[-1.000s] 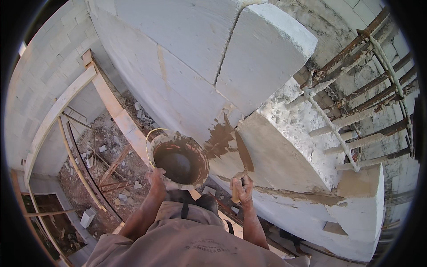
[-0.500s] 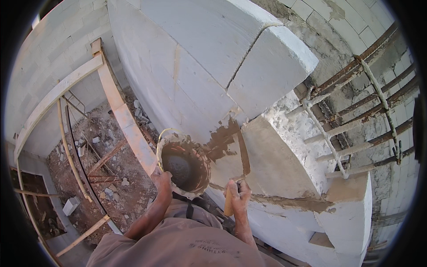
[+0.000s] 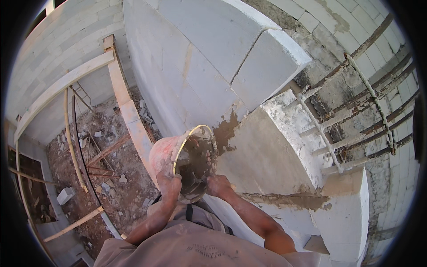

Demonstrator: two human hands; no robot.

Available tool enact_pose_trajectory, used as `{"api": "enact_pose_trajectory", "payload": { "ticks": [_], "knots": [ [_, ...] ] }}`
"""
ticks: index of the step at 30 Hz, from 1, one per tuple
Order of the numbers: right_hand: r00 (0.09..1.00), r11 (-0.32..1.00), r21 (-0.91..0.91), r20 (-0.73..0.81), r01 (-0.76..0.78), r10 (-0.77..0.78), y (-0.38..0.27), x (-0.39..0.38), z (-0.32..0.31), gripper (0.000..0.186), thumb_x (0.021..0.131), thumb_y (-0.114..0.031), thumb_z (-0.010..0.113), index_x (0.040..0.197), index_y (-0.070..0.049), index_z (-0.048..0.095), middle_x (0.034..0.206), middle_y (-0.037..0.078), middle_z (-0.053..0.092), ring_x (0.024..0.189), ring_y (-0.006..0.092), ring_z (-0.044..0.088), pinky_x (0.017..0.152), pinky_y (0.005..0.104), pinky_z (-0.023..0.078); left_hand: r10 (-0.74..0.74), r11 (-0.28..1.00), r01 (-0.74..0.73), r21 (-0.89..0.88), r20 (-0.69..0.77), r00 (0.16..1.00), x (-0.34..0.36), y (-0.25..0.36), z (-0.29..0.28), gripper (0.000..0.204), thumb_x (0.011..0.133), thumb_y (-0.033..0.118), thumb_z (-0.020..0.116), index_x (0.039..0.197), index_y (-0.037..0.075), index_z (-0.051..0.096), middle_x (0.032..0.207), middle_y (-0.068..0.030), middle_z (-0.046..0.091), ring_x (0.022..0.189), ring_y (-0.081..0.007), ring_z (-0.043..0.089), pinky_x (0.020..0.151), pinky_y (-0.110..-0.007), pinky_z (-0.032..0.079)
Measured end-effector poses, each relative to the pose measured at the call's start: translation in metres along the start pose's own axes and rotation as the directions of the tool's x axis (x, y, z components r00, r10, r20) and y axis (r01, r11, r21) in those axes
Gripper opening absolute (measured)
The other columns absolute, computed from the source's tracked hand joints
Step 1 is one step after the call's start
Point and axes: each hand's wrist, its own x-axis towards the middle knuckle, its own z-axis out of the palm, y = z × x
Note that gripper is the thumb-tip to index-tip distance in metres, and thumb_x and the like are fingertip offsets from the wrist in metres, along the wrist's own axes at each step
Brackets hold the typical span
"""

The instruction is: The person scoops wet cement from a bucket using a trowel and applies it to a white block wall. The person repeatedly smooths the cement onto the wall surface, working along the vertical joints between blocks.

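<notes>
My left hand [image 3: 170, 187] grips the rim of a tilted, pink, mortar-smeared bucket [image 3: 161, 153] with a yellow handle and grey mortar [image 3: 192, 155] inside. My right hand [image 3: 217, 187] is closed on a trowel [image 3: 227, 188], whose blade is down in the bucket's mouth and mostly hidden. Just beyond lies the white block wall [image 3: 187, 89], with wet brown mortar [image 3: 226, 131] smeared on it. To the right are a beige mortared block face [image 3: 262, 155] and a joint filled with mortar [image 3: 289, 200].
Rusty reinforcing bars [image 3: 369, 129] project at the right beside rough concrete. On the left, wooden planks [image 3: 126, 115], bamboo poles [image 3: 73, 147] and a bent dark bar span a lower floor strewn with rubble [image 3: 106, 187]. A pale block wall [image 3: 58, 62] rises behind them.
My right hand with the trowel has moved left from the mortared face into the bucket. The bucket has tipped toward it, showing its pink side and turning its mouth rightward.
</notes>
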Motion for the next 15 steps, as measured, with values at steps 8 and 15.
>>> {"api": "enact_pose_trajectory", "payload": {
  "ticks": [8,15],
  "knots": [
    [0.893,0.794,0.557,-0.449,0.243,0.042,0.015,-0.063,0.038,0.038,0.085,-0.032,0.068,0.116,-0.009,0.07,0.104,0.018,0.071,0.1,0.0339,0.068,0.09,0.0402,0.054,-0.154,0.956,0.159,-0.248,0.041,0.987,0.009,0.045,-0.032,0.039,0.067,-0.007,0.055,0.104,-0.005,0.067,0.081,-0.0034,0.059,0.074,-0.0158,0.054,0.069,-0.03,0.044],
    [0.896,0.073,0.962,-0.271,0.263,0.351,0.032,-0.104,-0.046,0.027,0.097,-0.028,0.061,0.103,-0.001,0.061,0.08,0.01,0.064,0.064,0.0169,0.064,0.059,0.0314,0.053,-0.242,0.902,0.244,-0.355,0.053,0.969,0.028,0.053,-0.034,0.05,0.065,-0.009,0.056,0.112,-0.002,0.068,0.087,-0.0019,0.063,0.078,-0.0142,0.057,0.072,-0.029,0.046]
  ]
}}
